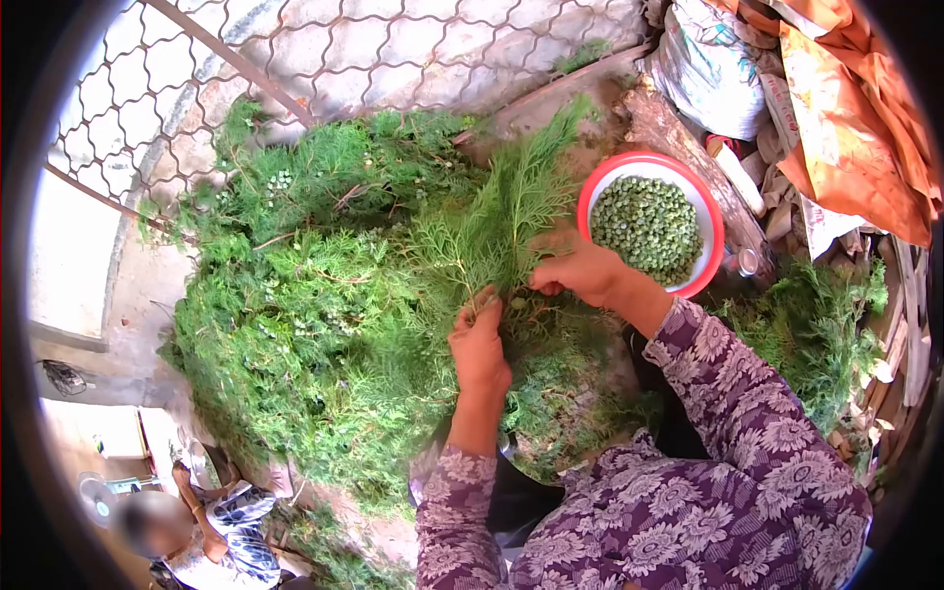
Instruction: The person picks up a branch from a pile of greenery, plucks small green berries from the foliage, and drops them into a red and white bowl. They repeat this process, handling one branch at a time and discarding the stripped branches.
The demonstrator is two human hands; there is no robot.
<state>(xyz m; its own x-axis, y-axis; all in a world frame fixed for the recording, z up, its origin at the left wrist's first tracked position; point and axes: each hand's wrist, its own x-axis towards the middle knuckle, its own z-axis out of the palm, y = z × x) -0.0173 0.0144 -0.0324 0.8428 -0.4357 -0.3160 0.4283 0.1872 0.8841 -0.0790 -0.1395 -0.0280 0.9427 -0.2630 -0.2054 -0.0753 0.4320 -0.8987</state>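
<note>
My left hand [479, 344] is closed, thumb and fingers pinching the stem end of a feathery green conifer sprig [511, 202]. The sprig points up and away over a large heap of cut branches [295, 324], where pale berry-like cones show in places. Just right of the stem, my right hand [578, 267] is closed with its fingers curled together. What those fingers hold, if anything, is hidden. Beyond my right wrist stands a red-rimmed white basin [715, 231] with many small round green cones [644, 226] in it.
A wire mesh fence [374, 49] borders the far side. At the right lie a log [688, 147], a white sack [708, 69], orange cloth [865, 118] and more green branches [806, 334]. Another person [216, 531] sits at the lower left near a fan [96, 497].
</note>
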